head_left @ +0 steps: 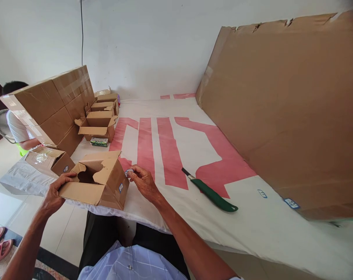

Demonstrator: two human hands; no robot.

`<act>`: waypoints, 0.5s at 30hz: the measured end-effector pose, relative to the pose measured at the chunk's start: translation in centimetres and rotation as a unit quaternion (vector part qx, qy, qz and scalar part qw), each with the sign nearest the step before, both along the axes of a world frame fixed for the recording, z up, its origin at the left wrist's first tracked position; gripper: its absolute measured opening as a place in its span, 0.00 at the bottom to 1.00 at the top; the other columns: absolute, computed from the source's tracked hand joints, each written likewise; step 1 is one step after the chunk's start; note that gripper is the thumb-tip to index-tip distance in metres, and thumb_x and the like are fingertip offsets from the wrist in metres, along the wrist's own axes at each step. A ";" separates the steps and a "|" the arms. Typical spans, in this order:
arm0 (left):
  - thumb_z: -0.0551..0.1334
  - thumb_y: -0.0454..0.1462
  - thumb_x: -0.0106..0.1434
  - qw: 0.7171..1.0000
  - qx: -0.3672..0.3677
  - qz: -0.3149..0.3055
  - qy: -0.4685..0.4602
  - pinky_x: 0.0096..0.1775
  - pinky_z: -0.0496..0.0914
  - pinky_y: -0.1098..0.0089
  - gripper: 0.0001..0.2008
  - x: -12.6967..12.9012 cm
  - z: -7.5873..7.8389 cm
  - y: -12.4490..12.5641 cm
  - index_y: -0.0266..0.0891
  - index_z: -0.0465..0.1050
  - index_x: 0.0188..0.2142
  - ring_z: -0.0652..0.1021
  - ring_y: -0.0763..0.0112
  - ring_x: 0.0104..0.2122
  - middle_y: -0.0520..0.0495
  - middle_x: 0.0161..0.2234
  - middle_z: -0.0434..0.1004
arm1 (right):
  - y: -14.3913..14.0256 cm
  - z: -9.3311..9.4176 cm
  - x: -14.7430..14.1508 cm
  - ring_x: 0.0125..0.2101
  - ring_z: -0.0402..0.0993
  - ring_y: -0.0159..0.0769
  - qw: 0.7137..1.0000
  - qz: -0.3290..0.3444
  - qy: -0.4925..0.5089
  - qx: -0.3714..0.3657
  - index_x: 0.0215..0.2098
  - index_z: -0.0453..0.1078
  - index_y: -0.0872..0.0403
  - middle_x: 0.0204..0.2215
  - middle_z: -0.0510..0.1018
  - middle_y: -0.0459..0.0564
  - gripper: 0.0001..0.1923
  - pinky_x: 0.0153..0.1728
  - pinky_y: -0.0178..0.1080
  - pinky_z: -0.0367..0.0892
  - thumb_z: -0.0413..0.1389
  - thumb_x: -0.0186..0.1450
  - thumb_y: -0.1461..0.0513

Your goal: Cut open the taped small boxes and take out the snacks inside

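Note:
An open cardboard box (114, 190) sits tilted near the table's front edge, its flaps raised. My left hand (55, 194) grips the box's left side, fingers over a flap. Pinched in my right hand (144, 184) is a small white-and-blue sticker (128, 172), close beside the box's right side. Another blue-edged sticker (121, 188) is on the box's near right face. To the right of my right hand lies a folding saw or knife with a green handle (214, 194), its dark tip pointing away to the left.
Several open boxes (97, 123) stand at the back left, beside a small green carton (99, 142). A closed box (51, 159) is at left. Large cardboard panels (281, 105) rise on the right. Two stickers (262, 193) lie on the cloth's right. A person (17, 120) is behind the left stack.

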State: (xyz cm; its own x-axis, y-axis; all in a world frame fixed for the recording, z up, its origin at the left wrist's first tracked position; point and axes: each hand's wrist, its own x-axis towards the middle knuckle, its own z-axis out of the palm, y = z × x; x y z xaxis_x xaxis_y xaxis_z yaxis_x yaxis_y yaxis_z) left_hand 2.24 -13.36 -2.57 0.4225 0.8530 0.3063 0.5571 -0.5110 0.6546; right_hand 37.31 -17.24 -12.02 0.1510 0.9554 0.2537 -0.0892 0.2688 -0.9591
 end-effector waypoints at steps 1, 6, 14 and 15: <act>0.67 0.41 0.59 1.000 0.002 0.001 0.002 0.57 0.73 0.53 0.10 -0.1 0.0 0.0 0.41 0.77 0.40 0.80 0.46 0.58 0.35 0.58 0.81 | 0.0 0.0 0.1 0.32 0.72 0.36 1.000 0.001 0.007 -0.002 0.33 0.75 0.51 0.31 0.77 0.48 0.22 0.36 0.40 0.72 0.61 0.66 0.42; 0.66 0.40 0.60 1.000 0.007 -0.004 0.014 0.56 0.74 0.54 0.09 -0.2 -0.2 -0.2 0.41 0.78 0.40 0.81 0.48 0.57 0.35 0.58 0.81 | -0.1 1.4 1.0 0.31 0.73 0.37 0.999 -0.026 0.023 0.004 0.33 0.75 0.50 0.29 0.77 0.47 0.21 0.34 0.40 0.74 0.62 0.65 0.42; 0.66 0.35 0.59 0.998 0.031 -0.040 0.024 0.55 0.74 0.54 0.09 1.1 -0.5 -0.8 0.40 0.77 0.41 0.81 0.50 0.56 0.35 0.57 0.80 | 1.9 10.4 0.6 0.34 0.72 0.36 0.977 0.067 -0.160 0.126 0.33 0.77 0.51 0.32 0.78 0.48 0.10 0.36 0.39 0.67 0.59 0.69 0.56; 0.66 0.34 0.58 0.998 0.033 -0.044 0.028 0.55 0.74 0.54 0.10 1.3 -0.6 -0.9 0.40 0.77 0.41 0.81 0.50 0.56 0.36 0.57 0.80 | 2.5 11.2 0.0 0.33 0.71 0.36 0.967 0.101 -0.194 0.132 0.32 0.77 0.52 0.32 0.78 0.48 0.09 0.36 0.39 0.66 0.58 0.68 0.58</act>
State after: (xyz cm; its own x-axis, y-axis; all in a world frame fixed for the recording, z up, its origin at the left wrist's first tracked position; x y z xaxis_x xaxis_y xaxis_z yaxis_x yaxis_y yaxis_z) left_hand 3.53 -14.27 -3.15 0.5134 0.7903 0.3344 0.5426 -0.6009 0.5870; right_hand 37.27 -14.74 -0.84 -0.1870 0.8497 0.4930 0.1869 0.5234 -0.8313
